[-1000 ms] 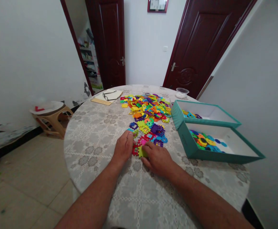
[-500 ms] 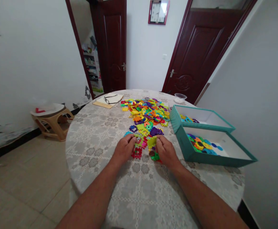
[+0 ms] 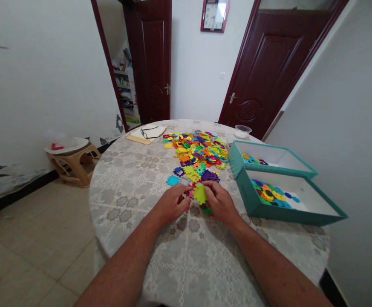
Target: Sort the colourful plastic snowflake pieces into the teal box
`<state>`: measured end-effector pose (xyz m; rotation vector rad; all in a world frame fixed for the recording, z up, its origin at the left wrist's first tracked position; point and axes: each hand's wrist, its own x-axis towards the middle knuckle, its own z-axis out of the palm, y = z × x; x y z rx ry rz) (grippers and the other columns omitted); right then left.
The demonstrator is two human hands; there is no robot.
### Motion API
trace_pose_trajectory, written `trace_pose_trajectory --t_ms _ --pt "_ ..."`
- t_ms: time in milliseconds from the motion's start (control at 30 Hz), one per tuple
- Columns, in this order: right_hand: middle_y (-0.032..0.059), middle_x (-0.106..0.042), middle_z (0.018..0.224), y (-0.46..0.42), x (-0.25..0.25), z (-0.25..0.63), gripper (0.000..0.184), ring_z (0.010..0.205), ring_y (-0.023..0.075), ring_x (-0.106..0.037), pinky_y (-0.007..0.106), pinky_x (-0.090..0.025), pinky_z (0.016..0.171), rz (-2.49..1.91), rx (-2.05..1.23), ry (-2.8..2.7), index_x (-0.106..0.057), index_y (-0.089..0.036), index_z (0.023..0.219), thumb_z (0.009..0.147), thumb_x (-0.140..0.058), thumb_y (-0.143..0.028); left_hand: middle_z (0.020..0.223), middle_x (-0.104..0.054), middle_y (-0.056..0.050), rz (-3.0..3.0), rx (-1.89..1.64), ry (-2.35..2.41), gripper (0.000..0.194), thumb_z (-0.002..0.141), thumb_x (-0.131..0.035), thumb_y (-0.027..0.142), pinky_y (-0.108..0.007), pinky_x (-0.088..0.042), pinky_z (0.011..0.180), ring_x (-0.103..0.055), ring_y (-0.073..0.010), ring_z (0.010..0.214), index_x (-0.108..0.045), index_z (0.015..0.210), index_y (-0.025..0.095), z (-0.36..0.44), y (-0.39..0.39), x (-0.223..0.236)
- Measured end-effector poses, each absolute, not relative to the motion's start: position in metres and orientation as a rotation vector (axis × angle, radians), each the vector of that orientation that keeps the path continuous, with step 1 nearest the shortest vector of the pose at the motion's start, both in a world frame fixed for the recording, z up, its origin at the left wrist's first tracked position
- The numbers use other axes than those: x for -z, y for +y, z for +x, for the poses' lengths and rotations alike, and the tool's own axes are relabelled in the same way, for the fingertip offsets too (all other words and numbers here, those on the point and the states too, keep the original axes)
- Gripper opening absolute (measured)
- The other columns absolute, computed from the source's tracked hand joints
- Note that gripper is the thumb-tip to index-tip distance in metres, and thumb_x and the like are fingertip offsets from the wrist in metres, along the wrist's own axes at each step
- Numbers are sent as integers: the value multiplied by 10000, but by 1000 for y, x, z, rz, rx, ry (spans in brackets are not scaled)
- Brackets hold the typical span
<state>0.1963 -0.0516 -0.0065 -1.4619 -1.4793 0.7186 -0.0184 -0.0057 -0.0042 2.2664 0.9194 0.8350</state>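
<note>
My right hand [image 3: 220,199] grips a yellow-green plastic interlocking piece [image 3: 200,194] with notched edges, pinched at its right side between thumb and fingers. Beside it, my left hand [image 3: 172,204] has thumb and index finger apart over red pieces, which it partly hides. Under the right hand, a green piece [image 3: 207,211] peeks out. Just beyond the hands lie a light-blue piece [image 3: 172,180], a purple piece [image 3: 210,175] and a dark-blue square frame piece [image 3: 179,172]. Farther back spreads a heap of mixed coloured pieces [image 3: 201,147].
A teal box [image 3: 288,215] with coloured pieces inside stands at the right, its other half [image 3: 273,147] behind it. Glasses [image 3: 149,132] rest on papers [image 3: 137,139] at the far left of the round table [image 3: 122,230]. A clear plastic bowl [image 3: 243,129] sits at the back right.
My left hand has let go of the yellow-green piece it pinched, and its fingers have spread and moved slightly right. The right hand's yellow-green piece has tilted and shifted left.
</note>
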Motion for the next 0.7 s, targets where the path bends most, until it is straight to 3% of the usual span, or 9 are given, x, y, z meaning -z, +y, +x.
trace_pose_trajectory --t_ms 133,233,400,567,700 --pt "65 -729 924 -43 0 218 498 629 204 -636 336 -538 562 -1508 -653 -1309 -659 -199 1318 988 -505 -539 1189 -686 -111 2614 -614 1005 463 797 -694 263 -469 -478 991 -600 -319 1096 -689 1260 259 -23 -12 4" --pt "61 -726 888 -37 -2 231 530 618 209 -649 353 -570 570 -1478 -684 -1237 -659 -179 1328 961 -547 -544 1183 -675 -121 2675 -526 1055 418 803 -694 249 -475 -475 958 -586 -331 1082 -694 1221 264 -23 -16 4" --pt "67 -725 1010 -33 1 238 600 667 206 -704 369 -631 611 -1400 -885 -1149 -608 -182 1390 893 -659 -513 1161 -677 -125 2647 -597 1039 354 850 -665 234 -468 -470 983 -589 -320 1085 -687 1203 225 -21 -12 10" --pt "68 -732 1004 -36 5 231 483 734 210 -701 339 -613 626 -1447 -711 -1287 -663 -187 1281 921 -642 -509 1194 -685 -106 2266 -824 1030 373 861 -747 336 -471 -472 1029 -607 -296 1131 -649 1202 222 -20 -6 9" --pt "61 -728 1043 -46 3 217 364 840 206 -683 318 -581 721 -1390 -500 -1408 -654 -214 1242 973 -607 -455 1189 -689 -88 1671 -862 772 498 855 -800 389 -392 -538 955 -676 -236 1088 -584 1274 230 -18 -2 5"
